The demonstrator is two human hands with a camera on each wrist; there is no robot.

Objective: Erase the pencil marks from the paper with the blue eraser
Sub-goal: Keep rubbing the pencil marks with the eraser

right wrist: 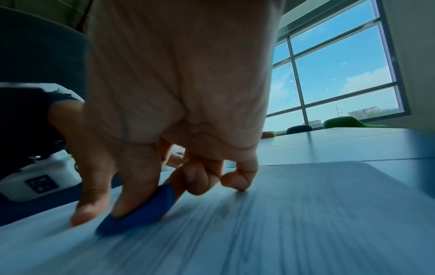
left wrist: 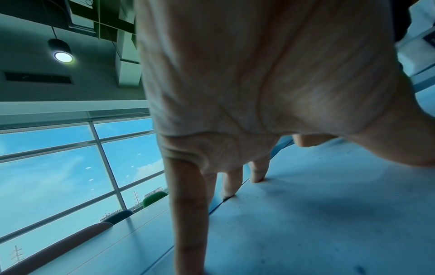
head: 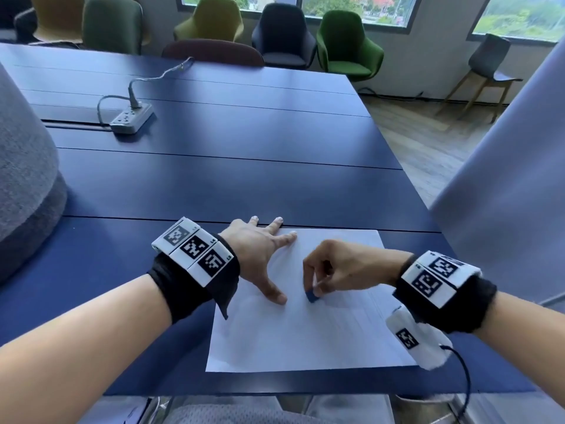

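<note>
A white sheet of paper [head: 308, 335] lies on the dark blue table [head: 232, 166] near its front edge. My left hand [head: 263, 255] lies flat with spread fingers on the sheet's upper left corner, thumb pointing toward me; the left wrist view shows its fingertips [left wrist: 257, 178] pressing down. My right hand [head: 330, 270] pinches the blue eraser [head: 312, 295] between thumb and fingers and holds it down on the paper's middle. In the right wrist view the eraser [right wrist: 141, 210] touches the streaked, motion-blurred paper [right wrist: 294, 214]. Pencil marks are too faint to make out.
A grey power strip [head: 131, 117] with its cable sits at the table's far left. Several chairs [head: 348, 44] line the far side under the windows. A grey padded chair back [head: 24, 166] rises at the left, and a pale panel [head: 513, 179] at the right.
</note>
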